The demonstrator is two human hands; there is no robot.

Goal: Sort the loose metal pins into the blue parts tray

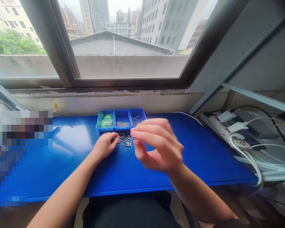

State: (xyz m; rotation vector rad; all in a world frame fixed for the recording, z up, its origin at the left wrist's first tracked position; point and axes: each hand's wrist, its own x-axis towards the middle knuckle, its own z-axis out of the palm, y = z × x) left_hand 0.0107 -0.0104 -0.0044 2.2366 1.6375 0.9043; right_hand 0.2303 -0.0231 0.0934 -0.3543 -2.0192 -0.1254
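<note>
A loose pile of thin silver metal rods, perhaps screws (125, 140), lies on the blue table in front of a three-part blue box (106, 129). My left hand (106, 144) rests at the pile's left edge, thumb and fingers curled together; whatever they may pinch is hidden. Raised above the table, right of the pile, my right hand (160, 145) has bent fingers, with a gap between thumb and fingertips and nothing visible in it. Green pieces (106, 121) fill the box's left compartment, small silver cylinders (122, 124) stand in the middle one, and several thin rods (136, 120) lie in the right one.
The blue table (204, 158) runs under a window (128, 83). To its right, a power strip (230, 133) with white plugs and cables sits by a metal frame (258, 95). A pixelated area covers the table's left end.
</note>
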